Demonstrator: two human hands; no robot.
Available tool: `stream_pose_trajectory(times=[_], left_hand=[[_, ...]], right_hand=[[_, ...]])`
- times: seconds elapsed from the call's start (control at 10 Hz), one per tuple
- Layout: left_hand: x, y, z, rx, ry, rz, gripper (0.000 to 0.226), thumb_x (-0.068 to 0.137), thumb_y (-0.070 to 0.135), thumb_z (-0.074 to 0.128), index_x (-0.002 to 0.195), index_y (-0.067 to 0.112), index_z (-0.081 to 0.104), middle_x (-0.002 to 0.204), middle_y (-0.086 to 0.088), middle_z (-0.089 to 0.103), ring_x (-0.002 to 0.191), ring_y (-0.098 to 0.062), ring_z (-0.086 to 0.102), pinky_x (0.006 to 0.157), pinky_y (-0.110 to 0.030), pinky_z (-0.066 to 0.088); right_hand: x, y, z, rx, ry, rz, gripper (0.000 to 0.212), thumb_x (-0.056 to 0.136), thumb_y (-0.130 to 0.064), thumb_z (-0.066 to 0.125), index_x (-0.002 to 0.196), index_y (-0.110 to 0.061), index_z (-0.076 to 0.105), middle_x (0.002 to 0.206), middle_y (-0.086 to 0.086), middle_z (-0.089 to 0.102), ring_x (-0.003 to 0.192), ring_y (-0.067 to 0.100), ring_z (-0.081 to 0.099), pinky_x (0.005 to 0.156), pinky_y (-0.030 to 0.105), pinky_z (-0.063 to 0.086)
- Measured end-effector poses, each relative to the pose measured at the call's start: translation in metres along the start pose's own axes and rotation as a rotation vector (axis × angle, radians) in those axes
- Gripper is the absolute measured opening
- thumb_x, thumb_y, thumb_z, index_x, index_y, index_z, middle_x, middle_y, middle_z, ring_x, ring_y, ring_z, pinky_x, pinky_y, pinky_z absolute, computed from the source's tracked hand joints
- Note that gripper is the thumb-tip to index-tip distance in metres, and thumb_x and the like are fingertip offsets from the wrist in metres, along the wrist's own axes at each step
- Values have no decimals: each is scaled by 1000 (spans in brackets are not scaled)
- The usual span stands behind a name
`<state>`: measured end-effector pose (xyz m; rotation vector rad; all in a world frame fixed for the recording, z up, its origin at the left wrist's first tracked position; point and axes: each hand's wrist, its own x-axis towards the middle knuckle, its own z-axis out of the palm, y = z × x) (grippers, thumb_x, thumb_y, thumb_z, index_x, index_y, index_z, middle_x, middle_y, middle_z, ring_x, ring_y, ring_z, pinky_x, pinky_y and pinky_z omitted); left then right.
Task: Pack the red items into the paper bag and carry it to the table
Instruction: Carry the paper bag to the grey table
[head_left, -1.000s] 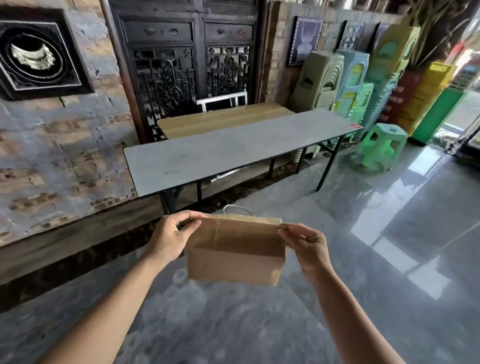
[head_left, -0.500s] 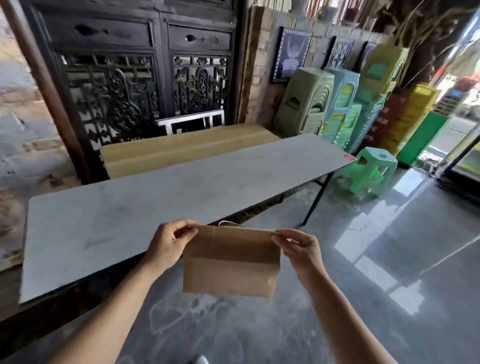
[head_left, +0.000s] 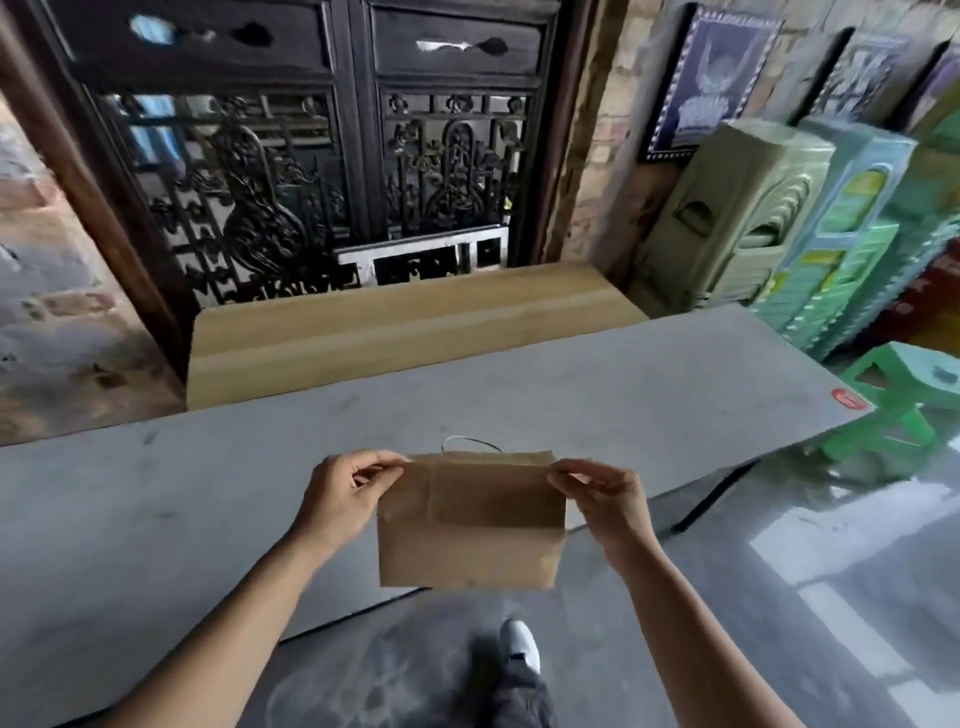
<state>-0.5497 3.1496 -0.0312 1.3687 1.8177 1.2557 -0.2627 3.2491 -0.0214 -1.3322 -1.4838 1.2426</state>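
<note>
I hold a brown paper bag (head_left: 470, 525) in the air by its two top corners. My left hand (head_left: 345, 499) pinches the left corner and my right hand (head_left: 605, 499) pinches the right corner. The bag hangs upright over the near edge of the long grey table (head_left: 208, 499), its top above the tabletop and its bottom just past the edge. A thin handle loop sticks up behind the bag's top. What is inside the bag is hidden. No red items are visible.
A lower wooden table (head_left: 405, 322) stands behind the grey one, against a dark carved door (head_left: 332, 156). Stacked green plastic stools (head_left: 810, 239) and a single green stool (head_left: 904, 400) stand to the right. My shoe (head_left: 519, 644) is on the glossy floor below the bag.
I have walked up to the grey table; it now fills the middle of the view and the bag has come over its near edge. Both hands keep the same grip.
</note>
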Motion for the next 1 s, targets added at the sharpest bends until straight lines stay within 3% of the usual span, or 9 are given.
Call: stream_pose_trajectory(times=[0.1, 0.2, 0.3, 0.4, 0.5, 0.7, 0.8, 0.9, 1.0], left_hand=[[53, -13, 35, 143, 83, -51, 19, 82, 17, 72, 85, 35, 77, 84, 18, 76, 76, -11, 71, 73, -29, 56], [90, -14, 66, 310, 176, -151, 14, 82, 20, 72, 84, 32, 77, 80, 11, 77, 64, -4, 64, 64, -21, 50], [122, -18, 90, 420, 217, -212, 15, 81, 16, 71, 84, 30, 78, 80, 9, 77, 67, -10, 65, 66, -24, 50], [139, -28, 107, 514, 223, -307, 16, 81, 12, 70, 85, 25, 78, 82, 4, 78, 77, -20, 70, 70, -28, 53], [148, -34, 116, 529, 243, -339, 16, 81, 7, 68, 85, 19, 77, 88, 4, 78, 82, -18, 72, 72, -26, 54], [156, -30, 114, 587, 250, -360, 17, 81, 6, 64, 88, 18, 75, 98, 5, 72, 83, -18, 68, 75, -31, 55], [151, -28, 112, 720, 197, -401, 19, 84, 13, 61, 95, 23, 73, 104, 4, 69, 90, -23, 66, 76, -31, 53], [146, -27, 109, 751, 50, -495, 30, 89, 16, 58, 117, 22, 66, 125, -3, 61, 116, -24, 56, 92, -29, 42], [140, -20, 93, 807, -99, -563, 49, 89, 22, 61, 136, 21, 47, 140, -8, 49, 132, -27, 44, 106, -37, 38]], right_hand=[[96, 13, -6, -167, -96, -79, 30, 74, -4, 79, 66, -33, 75, 68, -15, 74, 61, 1, 64, 61, 13, 45], [170, 23, -4, -428, -182, -143, 6, 76, -13, 78, 76, -19, 77, 83, -2, 73, 64, 13, 61, 61, 23, 42], [220, 35, -1, -581, -282, -183, 7, 78, -20, 77, 82, -14, 78, 89, -1, 72, 66, 13, 60, 62, 21, 37], [251, 47, 8, -679, -367, -180, 7, 79, -23, 74, 83, -20, 79, 91, -3, 72, 72, 15, 63, 63, 24, 43], [264, 64, 17, -738, -437, -182, 10, 82, -26, 68, 85, -23, 78, 92, -4, 69, 78, 19, 65, 65, 28, 51], [274, 73, 22, -744, -496, -189, 8, 80, -22, 66, 82, -23, 74, 92, 0, 64, 79, 23, 63, 66, 30, 52], [268, 64, 17, -781, -504, -214, 13, 83, -24, 64, 89, -25, 74, 98, -1, 64, 83, 22, 63, 67, 32, 53], [255, 48, 12, -868, -556, -239, 24, 86, -23, 59, 105, -26, 72, 111, 0, 62, 99, 24, 61, 77, 33, 53], [239, 26, 10, -996, -611, -268, 44, 84, -19, 58, 128, -23, 61, 129, 7, 55, 117, 30, 54, 92, 38, 51]])
